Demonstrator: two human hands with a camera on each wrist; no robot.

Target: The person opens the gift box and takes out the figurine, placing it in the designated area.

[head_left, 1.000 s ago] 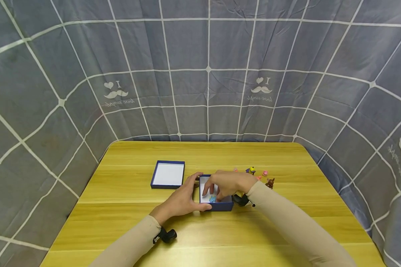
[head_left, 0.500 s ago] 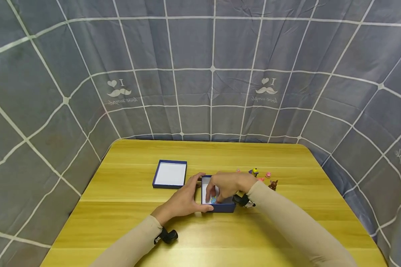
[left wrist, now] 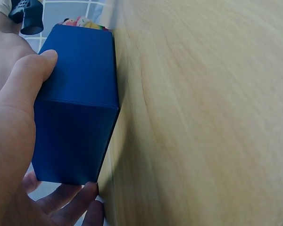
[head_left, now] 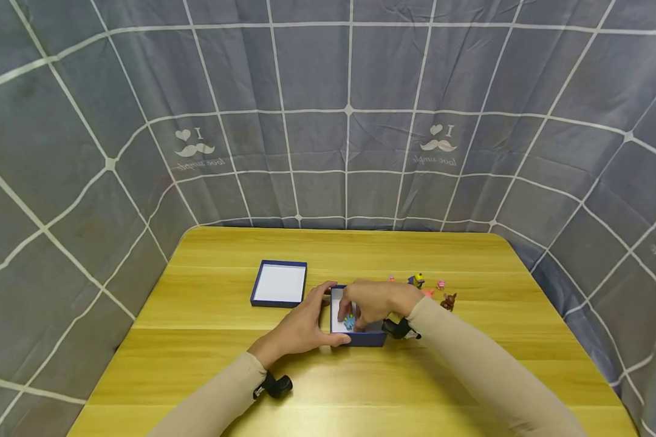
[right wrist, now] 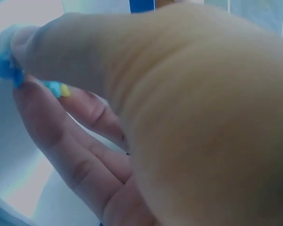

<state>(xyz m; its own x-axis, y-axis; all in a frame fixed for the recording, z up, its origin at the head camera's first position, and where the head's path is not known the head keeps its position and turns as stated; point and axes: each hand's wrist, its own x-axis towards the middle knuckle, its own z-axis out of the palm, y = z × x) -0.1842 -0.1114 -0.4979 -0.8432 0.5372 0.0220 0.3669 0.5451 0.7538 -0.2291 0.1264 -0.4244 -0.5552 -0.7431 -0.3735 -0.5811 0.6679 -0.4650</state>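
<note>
A dark blue open-topped box [head_left: 366, 340] with a white inside sits on the table. My left hand [head_left: 300, 325] grips its left side, thumb at the near wall and fingers at the far corner; in the left wrist view the thumb lies on the blue wall and fingertips show at the box's other end. My right hand [head_left: 374, 303] reaches down into the box from the right. Between its thumb and fingers it pinches a small light-blue figurine [head_left: 349, 321] with yellow bits. In the right wrist view the thumb covers part of this figurine [right wrist: 7, 63].
A matching blue lid [head_left: 279, 283], white side up, lies left of the box. Right of the box stand a yellow and purple figurine [head_left: 416, 280], a brown animal figurine [head_left: 448, 301] and small pink pieces [head_left: 441, 284]. A grey checked curtain [head_left: 317, 139] hangs behind the wooden table [head_left: 208, 352].
The blue figurine has shifted slightly inside the box and shows more plainly between my right fingers. My left hand keeps its grip on the box. The head view has shifted a little.
</note>
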